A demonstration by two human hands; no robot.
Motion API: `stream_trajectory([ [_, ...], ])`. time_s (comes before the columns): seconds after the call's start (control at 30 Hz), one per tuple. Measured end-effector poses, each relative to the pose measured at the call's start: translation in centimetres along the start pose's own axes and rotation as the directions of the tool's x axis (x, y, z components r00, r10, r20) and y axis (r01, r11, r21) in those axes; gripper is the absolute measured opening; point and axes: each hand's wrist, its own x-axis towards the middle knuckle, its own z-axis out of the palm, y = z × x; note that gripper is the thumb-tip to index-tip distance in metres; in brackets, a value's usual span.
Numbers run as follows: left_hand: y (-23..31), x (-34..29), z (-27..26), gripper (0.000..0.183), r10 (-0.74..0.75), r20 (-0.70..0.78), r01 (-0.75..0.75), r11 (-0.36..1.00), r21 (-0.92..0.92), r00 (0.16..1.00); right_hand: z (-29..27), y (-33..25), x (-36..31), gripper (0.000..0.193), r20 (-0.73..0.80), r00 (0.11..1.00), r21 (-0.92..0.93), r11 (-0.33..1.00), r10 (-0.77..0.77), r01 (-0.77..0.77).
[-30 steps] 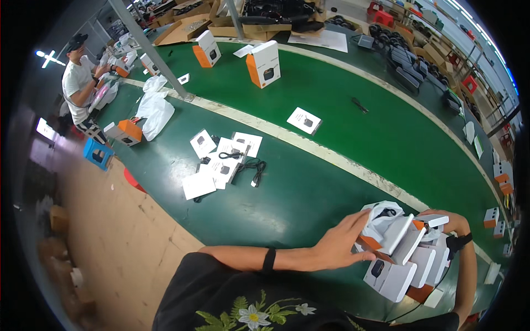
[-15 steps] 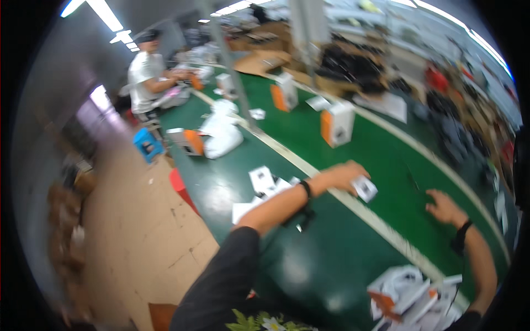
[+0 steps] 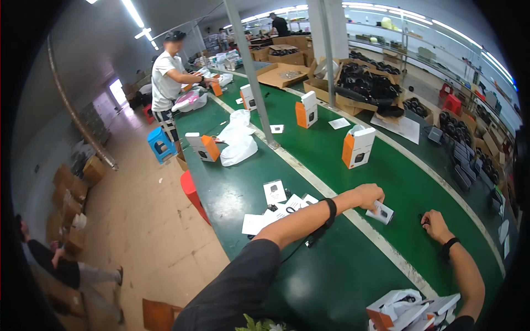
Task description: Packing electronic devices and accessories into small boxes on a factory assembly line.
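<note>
1. The left hand (image 3: 371, 197) reaches over the green belt (image 3: 408, 251), its fingers drawn in on the near-left part of a white card packet (image 3: 382, 213).
2. That white card packet sits on the belt, just beyond the pale strip (image 3: 353, 212) that borders the dark green tabletop (image 3: 309, 281).
3. The right hand (image 3: 436, 226) is near the belt's far edge, its fingers pinched together on a small dark cable (image 3: 423, 217), mostly hidden by the hand.
4. Beside the left forearm, between the tabletop's left edge and the pale strip, lies a loose cluster of white cards (image 3: 274, 192), partly covered by the arm; a black cable (image 3: 309, 241) shows just under that forearm.
5. At the tabletop's near right corner, several open white boxes (image 3: 441, 304) are crowded together, cut by the lower rim of the view.
6. Farther along the belt, near its far edge, an orange-and-white box (image 3: 359, 148) stands upright.
7. Toward the tabletop's far end, by its left edge, another opened box (image 3: 203, 148) rests beside a white plastic bag (image 3: 238, 150).
</note>
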Motion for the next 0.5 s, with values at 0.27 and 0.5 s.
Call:
stream_trajectory([
  [0.27,17.7,-10.9,3.8,0.030,-0.152,-0.216,-0.073,0.632,-0.771,0.964,-12.0,2.4,-11.8,0.006,0.074,0.995,-0.175,0.981,-0.071,0.083],
  [0.5,24.1,-13.5,9.8,0.032,0.183,-0.058,-0.191,0.917,-0.349,0.981,-16.9,3.0,-26.7,0.024,0.252,0.910,-0.182,0.940,0.328,-0.288],
])
